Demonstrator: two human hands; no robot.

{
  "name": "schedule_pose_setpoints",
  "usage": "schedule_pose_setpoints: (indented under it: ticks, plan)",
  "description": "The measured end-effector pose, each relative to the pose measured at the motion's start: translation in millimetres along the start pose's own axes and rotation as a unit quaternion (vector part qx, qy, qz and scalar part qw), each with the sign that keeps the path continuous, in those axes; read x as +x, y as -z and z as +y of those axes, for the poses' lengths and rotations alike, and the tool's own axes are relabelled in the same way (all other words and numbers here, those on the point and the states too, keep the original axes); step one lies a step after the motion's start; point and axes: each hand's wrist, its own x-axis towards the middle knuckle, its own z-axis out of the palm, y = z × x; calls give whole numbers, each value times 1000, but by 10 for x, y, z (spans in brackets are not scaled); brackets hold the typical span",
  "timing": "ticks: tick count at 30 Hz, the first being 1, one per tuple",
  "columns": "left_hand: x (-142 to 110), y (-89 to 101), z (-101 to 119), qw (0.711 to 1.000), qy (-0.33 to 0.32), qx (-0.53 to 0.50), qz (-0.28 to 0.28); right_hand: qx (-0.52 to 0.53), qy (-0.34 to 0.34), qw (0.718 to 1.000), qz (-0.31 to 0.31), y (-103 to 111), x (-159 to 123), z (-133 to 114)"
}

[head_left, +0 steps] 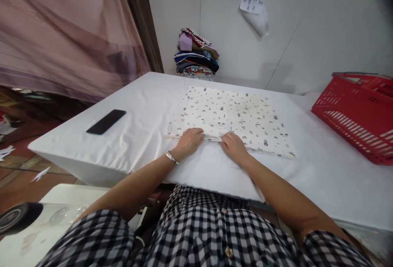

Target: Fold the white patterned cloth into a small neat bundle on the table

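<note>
A cream cloth (233, 115) printed with small dark motifs lies flat and folded on the white-covered table (147, 95). My left hand (188, 141) rests on the cloth's near edge, fingers curled and pinching the layered hem. My right hand (233, 146) sits right beside it on the same edge, fingers likewise curled on the fabric. The two hands almost touch. A bracelet circles my left wrist.
A black phone (106, 121) lies at the table's left. A red plastic basket (356, 113) stands at the right edge. A stack of folded clothes (197, 54) sits against the far wall. A pink curtain hangs at left. A paper note is stuck on the wall.
</note>
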Motion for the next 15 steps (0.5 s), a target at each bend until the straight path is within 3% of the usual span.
schedule_pose_setpoints:
  ticks: [7, 15]
  plan:
    - [12, -72, -19, 1000, 26, -10, 15, 10, 9, 1000, 9, 2, -10, -1]
    - [8, 4, 24, 999, 21, 0, -29, 17, 7, 1000, 13, -12, -14, 8]
